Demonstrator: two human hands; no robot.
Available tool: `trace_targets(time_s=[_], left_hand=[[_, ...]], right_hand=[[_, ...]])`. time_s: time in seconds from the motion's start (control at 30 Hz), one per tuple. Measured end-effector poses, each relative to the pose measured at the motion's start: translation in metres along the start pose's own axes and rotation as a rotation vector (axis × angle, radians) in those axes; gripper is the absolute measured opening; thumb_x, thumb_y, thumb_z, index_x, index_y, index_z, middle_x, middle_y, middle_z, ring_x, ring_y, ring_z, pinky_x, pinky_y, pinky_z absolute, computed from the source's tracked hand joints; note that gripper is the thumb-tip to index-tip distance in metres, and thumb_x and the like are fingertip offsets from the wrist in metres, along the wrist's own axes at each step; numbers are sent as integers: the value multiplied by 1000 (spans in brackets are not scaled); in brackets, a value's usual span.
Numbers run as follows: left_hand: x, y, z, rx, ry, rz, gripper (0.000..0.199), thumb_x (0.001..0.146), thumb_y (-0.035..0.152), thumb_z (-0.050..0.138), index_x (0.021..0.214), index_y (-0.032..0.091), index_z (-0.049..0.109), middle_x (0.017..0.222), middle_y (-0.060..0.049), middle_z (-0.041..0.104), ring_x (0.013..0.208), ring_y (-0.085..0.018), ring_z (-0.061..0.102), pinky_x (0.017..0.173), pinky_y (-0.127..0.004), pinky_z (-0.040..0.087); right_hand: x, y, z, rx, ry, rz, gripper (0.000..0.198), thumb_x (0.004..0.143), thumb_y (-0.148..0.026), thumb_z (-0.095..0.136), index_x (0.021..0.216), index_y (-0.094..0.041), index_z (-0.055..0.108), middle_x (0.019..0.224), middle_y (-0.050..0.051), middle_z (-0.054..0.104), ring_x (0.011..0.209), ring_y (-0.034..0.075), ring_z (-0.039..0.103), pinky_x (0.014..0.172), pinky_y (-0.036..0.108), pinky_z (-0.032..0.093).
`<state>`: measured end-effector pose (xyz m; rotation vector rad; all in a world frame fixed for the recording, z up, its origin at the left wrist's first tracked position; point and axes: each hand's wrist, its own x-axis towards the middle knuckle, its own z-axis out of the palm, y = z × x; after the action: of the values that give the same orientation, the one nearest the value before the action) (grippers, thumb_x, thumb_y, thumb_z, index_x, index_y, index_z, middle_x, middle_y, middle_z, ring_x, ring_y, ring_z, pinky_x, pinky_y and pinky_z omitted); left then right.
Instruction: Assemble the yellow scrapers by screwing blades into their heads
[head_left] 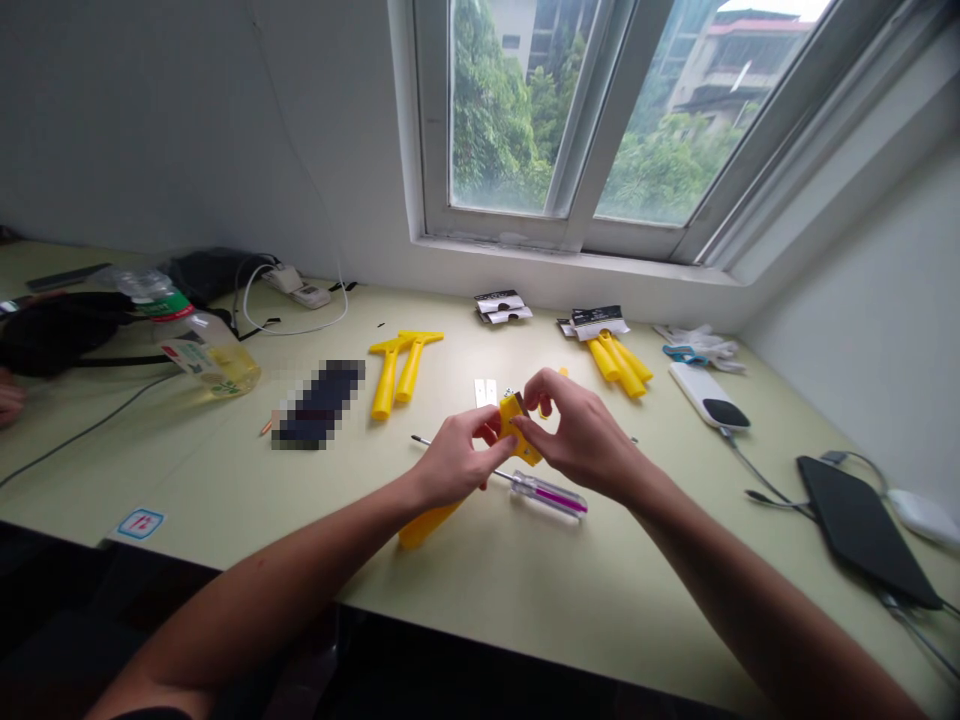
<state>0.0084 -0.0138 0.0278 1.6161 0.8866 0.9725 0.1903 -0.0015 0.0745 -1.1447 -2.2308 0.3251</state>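
Note:
Both hands are on a yellow scraper (527,452) held above the table. My left hand (457,455) wraps around it just below the head, and its yellow handle (427,525) sticks out under my left wrist. Fingers of my right hand (574,425) pinch the head at a thin dark edge, perhaps a blade; the exact contact is partly hidden. Beneath the hands lies a screwdriver (551,493) with a clear and purple handle, its shaft partly covered by my left hand. Behind the hands are flat silvery blades (485,392) and small bits too tiny to make out.
Two yellow scrapers (396,370) lie left of centre, near a pixelated dark object (319,405). Packaged yellow handles (619,360) and card packaging (502,306) lie by the window. A bottle (202,345) leans at left; a power bank (709,395) and phone (866,530) with cables sit right.

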Motion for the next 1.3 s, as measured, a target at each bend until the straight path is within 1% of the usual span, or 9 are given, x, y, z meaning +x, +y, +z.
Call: trace_targets(time_s=[0.1,0.23,0.37,0.47,0.57,0.7,0.77,0.9,1.3], left_hand=[[0,1,0,40,-38,-16,29,87,41,57,97,14,63,82,-5,60,66,-15,58,41,-21,51],[0,-1,2,48,-36,-51,31,87,39,59,106,14,62,87,-8,66,74,-18,65,54,-28,57],[1,-6,2,38,59,-119,51,83,36,66,125,21,43,86,-6,69,72,-19,69,63,-32,58],[3,-9,-1,51,58,-152,45,84,37,64,120,24,40,86,-4,69,65,-18,69,59,-32,58],[5,-12,-5,126,45,-164,32,87,39,59,113,25,46,91,-5,68,63,-17,68,57,-31,57],[6,-13,-7,281,8,-135,23,89,42,53,102,23,54,93,-6,68,65,-17,68,58,-30,57],[6,-13,-7,325,-8,-125,24,89,43,54,101,22,56,93,-6,68,66,-17,68,58,-30,56],[6,-14,-6,369,-12,-126,26,88,45,54,99,22,59,96,-7,68,64,-16,67,56,-28,55],[4,-14,-7,485,-102,-1,38,75,41,73,104,23,58,103,-6,68,72,-14,61,63,-27,54]], right_hand=[[3,8,0,211,-47,118,24,79,-24,64,96,-22,46,92,3,58,75,15,55,63,28,45],[8,21,4,558,-278,266,36,83,-28,60,114,-23,43,85,1,59,74,15,59,61,27,49],[12,31,8,615,-364,289,33,85,-30,58,114,-20,47,78,0,61,71,15,59,61,27,48],[15,48,-3,484,-352,310,32,87,-31,54,117,-20,50,83,3,66,73,15,61,64,28,49],[14,76,-31,57,-354,346,22,86,-29,53,104,-21,61,88,5,68,76,17,62,66,28,47],[5,114,-69,-388,-649,549,18,75,-23,62,91,-21,70,92,7,70,82,21,64,64,29,45],[0,125,-75,-429,-772,637,20,71,-22,66,91,-20,69,91,8,69,83,23,65,63,29,45],[-5,134,-68,-375,-873,699,21,68,-23,68,89,-18,68,74,6,69,70,20,65,56,27,44],[-5,150,-55,-371,-889,653,20,63,-23,68,81,-17,70,84,7,70,82,24,62,64,30,42]])
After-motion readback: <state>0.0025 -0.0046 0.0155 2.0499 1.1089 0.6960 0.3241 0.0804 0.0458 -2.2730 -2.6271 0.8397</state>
